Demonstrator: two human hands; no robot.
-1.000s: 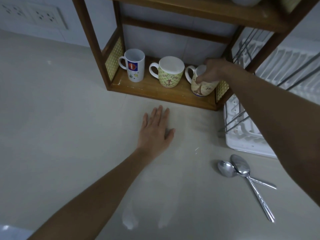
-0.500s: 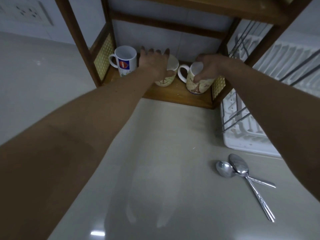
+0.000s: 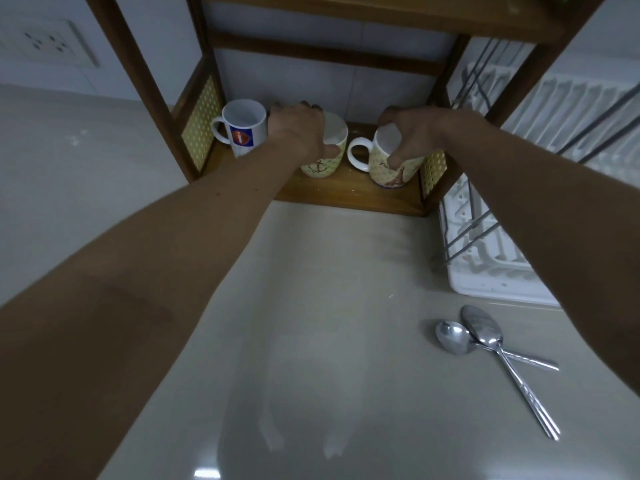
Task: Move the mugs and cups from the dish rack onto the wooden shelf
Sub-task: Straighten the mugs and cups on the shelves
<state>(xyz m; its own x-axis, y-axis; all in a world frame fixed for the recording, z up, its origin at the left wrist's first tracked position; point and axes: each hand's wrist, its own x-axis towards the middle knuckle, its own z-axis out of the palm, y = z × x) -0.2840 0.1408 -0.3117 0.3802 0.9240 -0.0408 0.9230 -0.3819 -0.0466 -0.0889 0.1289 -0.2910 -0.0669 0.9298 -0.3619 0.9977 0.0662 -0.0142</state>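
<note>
Three mugs stand on the bottom board of the wooden shelf (image 3: 349,195). A white mug with a red and blue logo (image 3: 242,128) is at the left, untouched. My left hand (image 3: 298,131) grips the rim of the middle yellow anchor mug (image 3: 320,166) from above. My right hand (image 3: 412,133) holds the rim of the right-hand yellow tower mug (image 3: 388,168), whose handle points left. Both held mugs rest on the board. The white dish rack (image 3: 491,271) at the right shows no mugs in its visible part.
Two metal spoons (image 3: 485,341) lie crossed on the pale counter (image 3: 311,341) in front of the rack. A wall socket (image 3: 48,43) sits at the upper left. The shelf's upper board (image 3: 381,12) hangs over the mugs. Rack wires (image 3: 467,233) stick out beside the shelf's right post.
My left hand rose from the counter and took hold of the anchor mug's rim. My right hand has stayed on the tower mug.
</note>
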